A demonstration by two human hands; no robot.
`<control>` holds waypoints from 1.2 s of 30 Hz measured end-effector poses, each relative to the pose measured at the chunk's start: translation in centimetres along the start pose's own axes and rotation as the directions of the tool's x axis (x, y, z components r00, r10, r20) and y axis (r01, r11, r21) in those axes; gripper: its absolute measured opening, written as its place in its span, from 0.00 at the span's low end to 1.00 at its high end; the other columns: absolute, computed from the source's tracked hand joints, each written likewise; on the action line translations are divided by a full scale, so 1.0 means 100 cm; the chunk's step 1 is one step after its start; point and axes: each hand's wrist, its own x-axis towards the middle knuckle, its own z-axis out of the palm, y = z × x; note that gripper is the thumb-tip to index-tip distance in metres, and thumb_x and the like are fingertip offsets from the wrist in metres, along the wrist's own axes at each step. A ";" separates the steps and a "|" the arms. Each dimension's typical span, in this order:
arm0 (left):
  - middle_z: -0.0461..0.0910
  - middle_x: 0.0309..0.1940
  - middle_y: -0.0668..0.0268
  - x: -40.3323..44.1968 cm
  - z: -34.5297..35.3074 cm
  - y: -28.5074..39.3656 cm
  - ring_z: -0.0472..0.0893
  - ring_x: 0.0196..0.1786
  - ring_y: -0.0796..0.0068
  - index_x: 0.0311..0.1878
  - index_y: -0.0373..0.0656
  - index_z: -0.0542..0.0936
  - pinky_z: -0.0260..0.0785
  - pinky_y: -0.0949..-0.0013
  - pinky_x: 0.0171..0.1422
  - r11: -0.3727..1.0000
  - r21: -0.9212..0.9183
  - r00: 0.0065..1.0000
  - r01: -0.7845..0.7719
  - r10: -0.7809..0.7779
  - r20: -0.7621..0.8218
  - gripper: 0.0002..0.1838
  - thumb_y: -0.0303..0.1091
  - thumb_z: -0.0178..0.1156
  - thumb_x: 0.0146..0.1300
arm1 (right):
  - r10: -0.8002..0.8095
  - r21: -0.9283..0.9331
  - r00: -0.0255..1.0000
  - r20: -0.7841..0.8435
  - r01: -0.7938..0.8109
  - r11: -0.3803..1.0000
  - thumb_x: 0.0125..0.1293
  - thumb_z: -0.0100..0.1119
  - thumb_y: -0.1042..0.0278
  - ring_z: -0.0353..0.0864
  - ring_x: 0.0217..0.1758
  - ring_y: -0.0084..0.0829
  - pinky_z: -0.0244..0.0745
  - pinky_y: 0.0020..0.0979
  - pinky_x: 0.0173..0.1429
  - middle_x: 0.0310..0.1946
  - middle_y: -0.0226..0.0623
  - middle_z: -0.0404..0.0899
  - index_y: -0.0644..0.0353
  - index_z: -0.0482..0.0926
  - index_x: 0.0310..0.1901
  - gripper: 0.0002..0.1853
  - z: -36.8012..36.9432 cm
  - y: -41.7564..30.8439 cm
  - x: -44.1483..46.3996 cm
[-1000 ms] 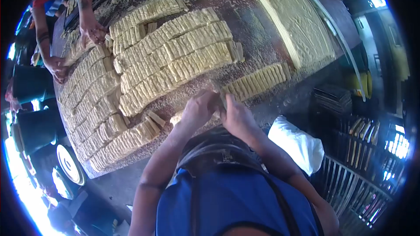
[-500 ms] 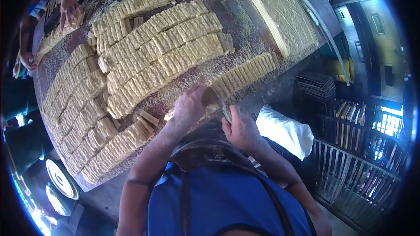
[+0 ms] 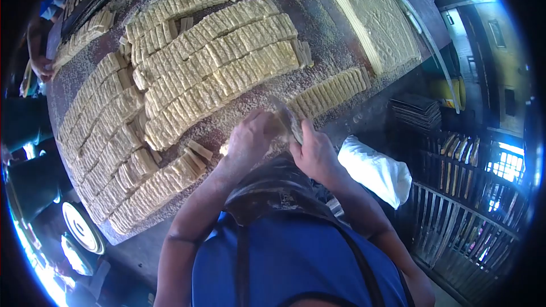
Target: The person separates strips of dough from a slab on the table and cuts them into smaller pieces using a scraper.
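Observation:
My right hand (image 3: 314, 150) is wrapped round the handle of a knife (image 3: 291, 120), whose blade points up and away from me near the table's front edge. Just left of the blade, my left hand (image 3: 251, 135) has its fingers bent together over pale dough, which they mostly hide. A row of cut dough strips (image 3: 330, 92) runs from beside the blade toward the right. Beyond my hands lie long rows of ridged dough strips (image 3: 224, 79) on the floury table (image 3: 310, 14). A few loose strips (image 3: 196, 156) lean left of my left hand.
A large uncut dough slab (image 3: 375, 20) lies at the far right, beside a long pale bar (image 3: 415, 20). A co-worker's hand (image 3: 42, 68) is at the table's left end. A white sack (image 3: 375, 171) and stacked dark trays (image 3: 416, 112) are to my right.
The knife blade has tilted further left and shows more of its flat side. One of the co-worker's hands has left the dough at the upper left. The whole view has shifted slightly.

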 end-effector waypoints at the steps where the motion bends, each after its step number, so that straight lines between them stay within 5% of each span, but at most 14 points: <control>1: 0.82 0.42 0.55 -0.002 -0.003 0.002 0.84 0.46 0.49 0.47 0.36 0.82 0.78 0.56 0.51 1.000 0.031 1.000 0.000 0.000 -0.009 0.14 0.24 0.67 0.56 | 0.028 -0.016 1.000 0.004 -0.028 0.999 0.69 0.58 0.64 0.82 0.38 0.66 0.76 0.61 0.44 0.30 0.63 0.81 0.64 0.66 0.47 0.15 -0.007 -0.009 -0.010; 6: 0.83 0.44 0.54 -0.003 -0.003 -0.003 0.85 0.48 0.49 0.49 0.34 0.81 0.78 0.55 0.53 0.996 0.087 1.000 0.002 -0.001 -0.010 0.17 0.25 0.68 0.56 | 0.145 -0.115 0.980 0.134 -0.130 0.985 0.70 0.57 0.63 0.82 0.37 0.67 0.76 0.62 0.44 0.30 0.64 0.81 0.64 0.65 0.49 0.16 -0.004 -0.015 -0.028; 10: 0.82 0.43 0.53 0.001 -0.001 -0.009 0.84 0.47 0.48 0.47 0.36 0.81 0.78 0.54 0.51 0.999 0.054 1.000 -0.007 0.008 -0.013 0.14 0.25 0.66 0.57 | 0.093 -0.082 0.984 0.149 -0.082 0.993 0.70 0.56 0.64 0.82 0.38 0.68 0.76 0.62 0.45 0.31 0.65 0.81 0.66 0.66 0.49 0.16 0.000 -0.019 -0.006; 12: 0.81 0.41 0.52 0.000 -0.002 -0.004 0.83 0.45 0.46 0.44 0.36 0.81 0.77 0.53 0.49 0.982 0.128 0.987 0.142 -0.150 0.056 0.10 0.25 0.64 0.59 | 0.029 -0.044 0.999 0.017 -0.028 0.999 0.69 0.56 0.65 0.82 0.39 0.68 0.77 0.62 0.46 0.31 0.65 0.81 0.66 0.67 0.50 0.15 0.036 -0.008 0.021; 16: 0.81 0.41 0.51 -0.007 -0.008 -0.008 0.83 0.46 0.47 0.44 0.34 0.81 0.76 0.53 0.50 0.998 0.019 0.999 -0.052 0.052 -0.014 0.10 0.26 0.64 0.59 | 0.006 -0.009 1.000 0.008 -0.006 1.000 0.69 0.56 0.65 0.82 0.39 0.68 0.78 0.60 0.45 0.30 0.63 0.81 0.65 0.67 0.50 0.15 0.022 0.000 0.013; 25: 0.82 0.44 0.52 -0.013 -0.014 -0.010 0.83 0.49 0.48 0.46 0.34 0.81 0.77 0.55 0.53 0.997 0.072 1.000 0.006 -0.007 0.014 0.14 0.23 0.65 0.56 | 0.143 -0.131 0.971 0.189 -0.119 0.984 0.70 0.56 0.64 0.83 0.36 0.65 0.77 0.60 0.44 0.28 0.62 0.82 0.64 0.65 0.52 0.17 0.002 -0.029 -0.028; 29: 0.82 0.41 0.52 -0.011 -0.016 -0.005 0.83 0.46 0.46 0.42 0.35 0.81 0.77 0.53 0.51 0.983 0.106 0.985 0.148 -0.156 0.074 0.09 0.22 0.63 0.57 | 0.138 -0.083 0.986 0.094 -0.130 0.988 0.69 0.56 0.65 0.83 0.38 0.66 0.77 0.60 0.48 0.30 0.64 0.82 0.64 0.66 0.51 0.16 0.035 -0.028 0.010; 33: 0.82 0.41 0.51 -0.017 -0.012 -0.017 0.83 0.45 0.46 0.42 0.34 0.81 0.77 0.54 0.50 0.999 -0.006 0.999 -0.050 0.050 -0.002 0.08 0.22 0.62 0.59 | 0.082 -0.058 0.996 0.045 -0.080 0.995 0.68 0.57 0.66 0.83 0.40 0.66 0.78 0.60 0.48 0.32 0.66 0.82 0.65 0.66 0.49 0.15 0.037 -0.014 0.011; 36: 0.82 0.43 0.51 -0.026 -0.025 -0.001 0.84 0.48 0.47 0.46 0.33 0.81 0.78 0.55 0.52 0.998 0.056 1.000 0.011 -0.010 -0.012 0.12 0.21 0.63 0.58 | 0.071 -0.060 0.997 0.043 -0.068 0.996 0.68 0.58 0.64 0.83 0.39 0.65 0.78 0.59 0.46 0.31 0.64 0.82 0.65 0.66 0.49 0.17 0.019 -0.027 -0.013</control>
